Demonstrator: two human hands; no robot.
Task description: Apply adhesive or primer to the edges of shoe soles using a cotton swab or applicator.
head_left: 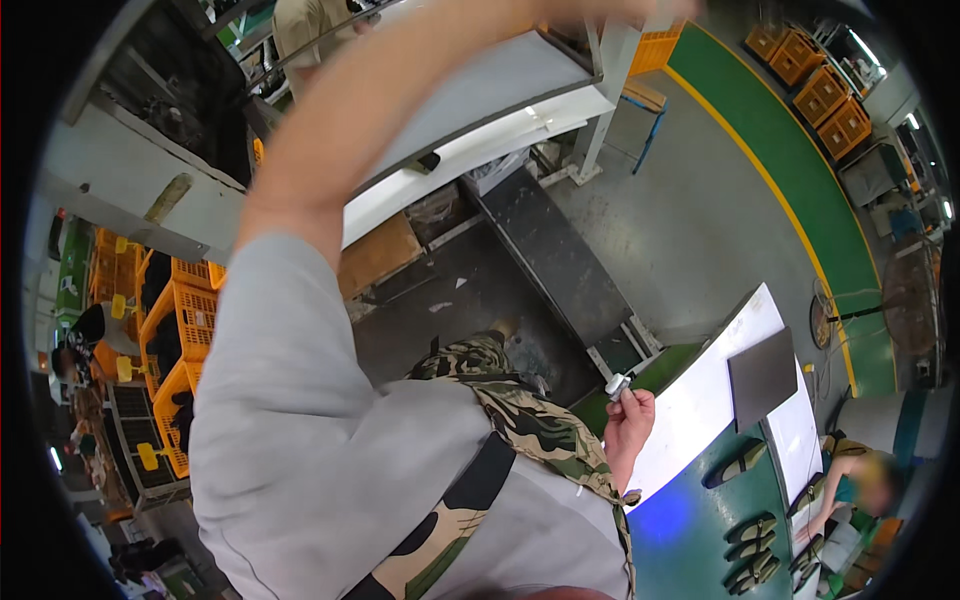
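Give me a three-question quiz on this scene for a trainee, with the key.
1. Multiple choice. The small object in the right hand is: a) bright red, b) silvery, c) green.
2. True or false: shoes lie on the green tabletop.
3. Short answer: does the picture show whether the left hand holds anything?
Key: 1. b. 2. True. 3. No; that hand is blurred at the top edge of the picture.
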